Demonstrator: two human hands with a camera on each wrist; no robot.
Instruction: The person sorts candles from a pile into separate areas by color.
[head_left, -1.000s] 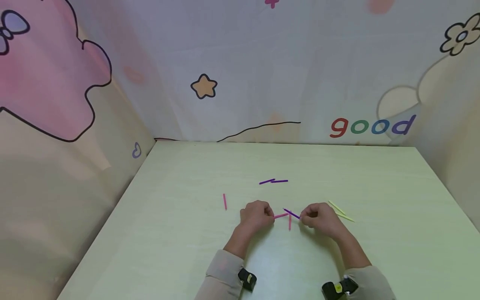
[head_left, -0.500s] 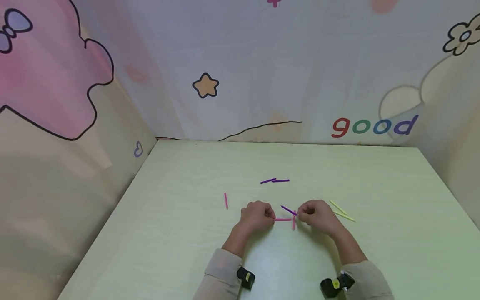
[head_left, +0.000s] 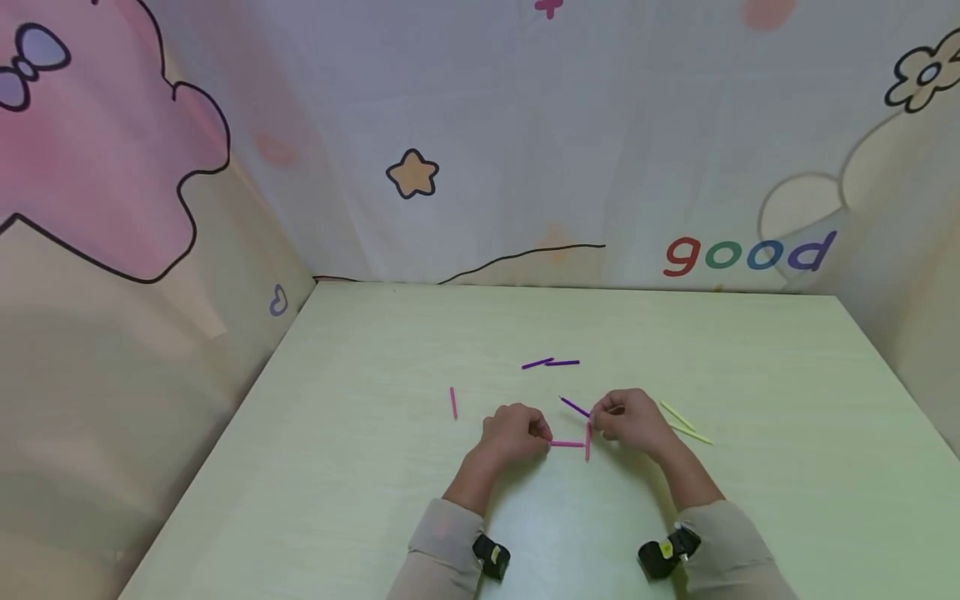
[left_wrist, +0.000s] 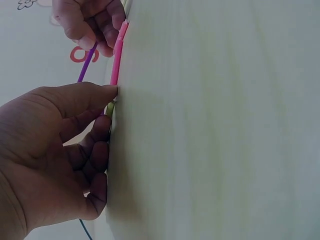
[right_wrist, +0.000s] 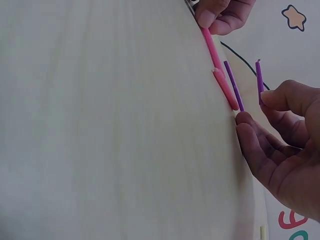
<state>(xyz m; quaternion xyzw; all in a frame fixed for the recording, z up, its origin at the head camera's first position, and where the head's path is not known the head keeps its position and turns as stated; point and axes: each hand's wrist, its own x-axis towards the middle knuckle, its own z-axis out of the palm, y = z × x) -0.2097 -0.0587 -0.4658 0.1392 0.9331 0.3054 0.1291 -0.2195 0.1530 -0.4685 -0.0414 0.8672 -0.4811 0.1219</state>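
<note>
My left hand (head_left: 517, 432) pinches the left end of a pink stick (head_left: 567, 444) lying flat on the table. Its free end meets a second pink stick (head_left: 588, 442), which points away from me, so the two form a corner-like joint. My right hand (head_left: 632, 423) pinches a purple stick (head_left: 574, 407) between thumb and finger. In the right wrist view this purple stick (right_wrist: 259, 82) is raised above the tabletop, apart from the pink ones. A bit of green (left_wrist: 110, 107) shows beside the left fingertips; what it belongs to is hidden.
Two purple sticks (head_left: 551, 363) lie end to end farther back on the pale table (head_left: 337, 467). One pink stick (head_left: 453, 403) lies to the left. Two yellow-green sticks (head_left: 686, 425) lie right of my right hand. A printed cloth (head_left: 487, 150) stands behind the table.
The right hand has shifted away from me, taking the purple stick off the pink ones it overlapped. The left hand's pink stick has swung from slanted to level against the other pink stick.
</note>
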